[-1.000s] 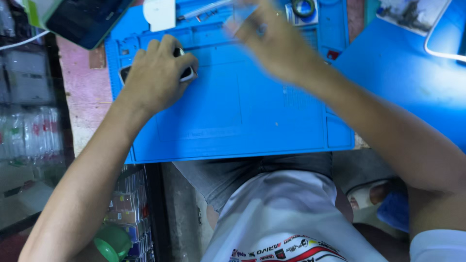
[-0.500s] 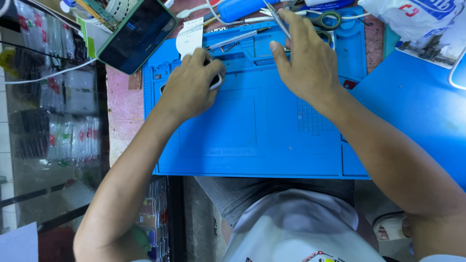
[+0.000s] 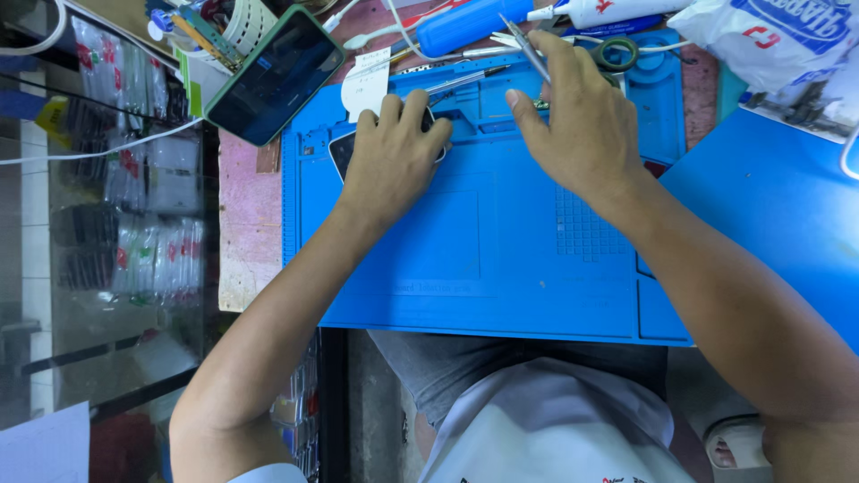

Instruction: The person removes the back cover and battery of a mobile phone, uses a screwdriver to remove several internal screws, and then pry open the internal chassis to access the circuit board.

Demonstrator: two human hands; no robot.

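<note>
My left hand (image 3: 394, 159) lies palm-down on a small dark phone (image 3: 340, 148) at the upper left of the blue work mat (image 3: 501, 259), pressing and gripping it; only the phone's left corner shows. My right hand (image 3: 577, 121) hovers over the mat's upper tray area, fingers pinched around thin metal tweezers (image 3: 526, 46) whose tips point up and away from me. A thin screwdriver (image 3: 461, 82) lies on the mat between the two hands.
A green-cased phone (image 3: 273, 76) leans at the upper left beside a white paper slip (image 3: 367, 85). A blue bottle (image 3: 474, 22), scissors (image 3: 617, 54) and a white plastic bag (image 3: 778, 45) crowd the far edge. A glass cabinet (image 3: 134, 197) of packets stands on the left.
My right hand came down from a blurred sweep to the mat's top edge and holds the tweezers. My left hand stays on the dark phone. The view has shifted.
</note>
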